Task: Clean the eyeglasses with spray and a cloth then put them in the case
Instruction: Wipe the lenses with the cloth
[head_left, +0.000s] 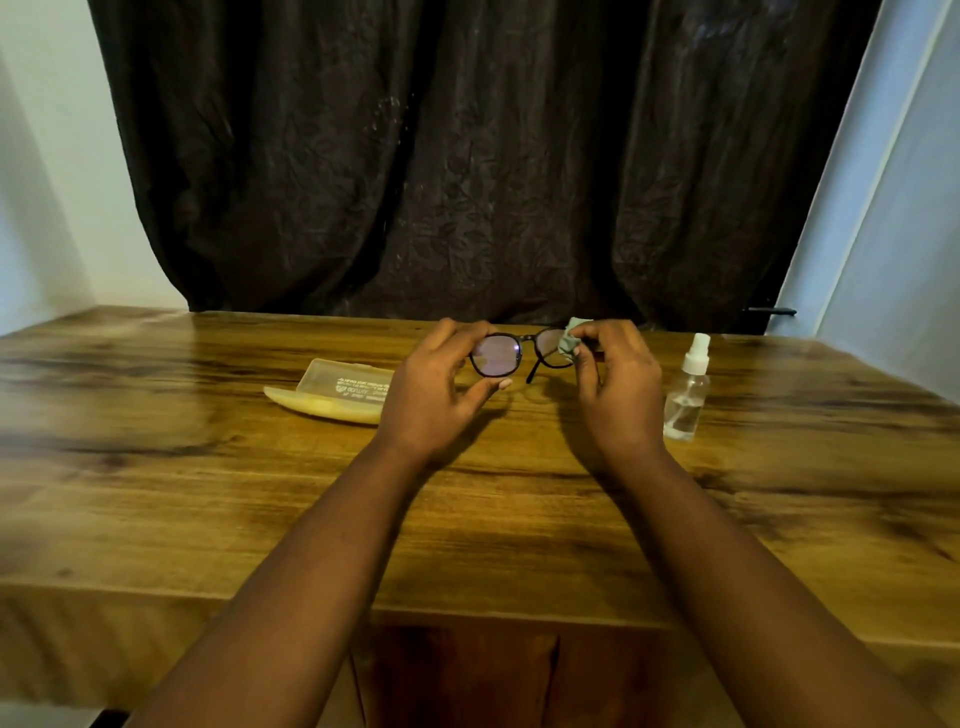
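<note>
- A pair of dark-framed eyeglasses (519, 353) is held up above a wooden table (208, 493), between two bare hands, with the lenses facing the camera.
- The left hand (436, 389) is closed loosely on the left end of the frame; the fingers are curled over the top edge and the thumb is stretched out below the left lens.
- The right hand (618, 379) is pinched on a small pale green cloth (570, 340), which is pressed against the right lens and hides part of it.
- One temple arm of the glasses is seen hanging down below the bridge.
- An open, translucent yellowish eyeglass case (337, 392) lies on the table to the left of the left hand, with printed text on one half; the text cannot be read.
- A small clear spray bottle (688, 392) with a white nozzle stands upright on the table just to the right of the right hand, partly filled with clear liquid.
- A dark, crumpled curtain (467, 156) hangs behind the table.
</note>
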